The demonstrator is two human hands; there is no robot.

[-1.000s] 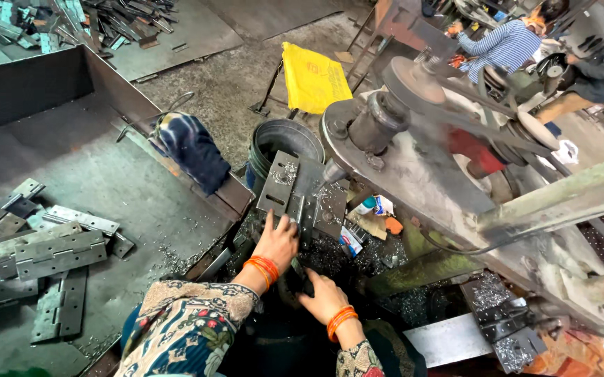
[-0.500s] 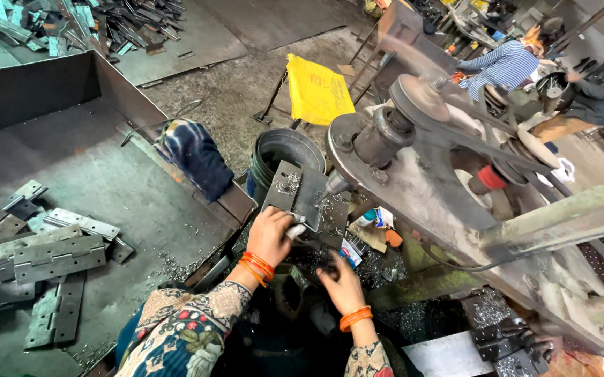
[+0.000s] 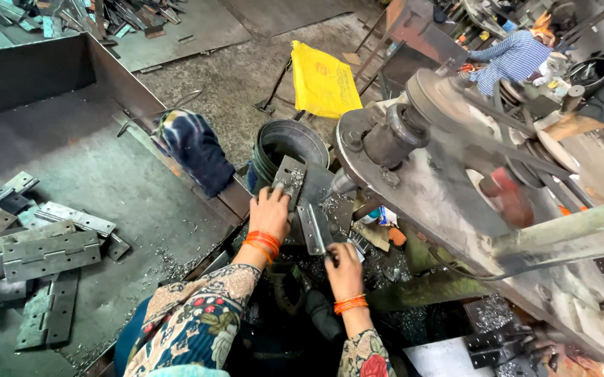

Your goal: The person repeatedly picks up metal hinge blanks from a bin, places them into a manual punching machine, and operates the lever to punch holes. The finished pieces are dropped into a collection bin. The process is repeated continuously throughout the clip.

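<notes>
My left hand (image 3: 270, 213) is closed on the edge of a grey metal hinge plate (image 3: 290, 180), fingers curled over its lower end so it stands tilted against the machine (image 3: 455, 174). My right hand (image 3: 344, 269) pinches the lower end of a second hinge plate (image 3: 314, 228), which lies just beside the first, both at the foot of the machine's big wheel (its rim is blurred, so I take it to be turning). I judge that I am lining the two plates up at the working point, the feeding step. The next move calls for a steady hold and fingers kept back from the moving parts. Metal shavings (image 3: 330, 206) lie around the plates. Behind them stands a dark round bucket (image 3: 291, 143), and a blue patterned cloth (image 3: 194, 150) hangs over the wall of the tray to my left. On that tray's surface (image 3: 106, 167) lie more hinges (image 3: 50, 255), well apart from my hands.
</notes>
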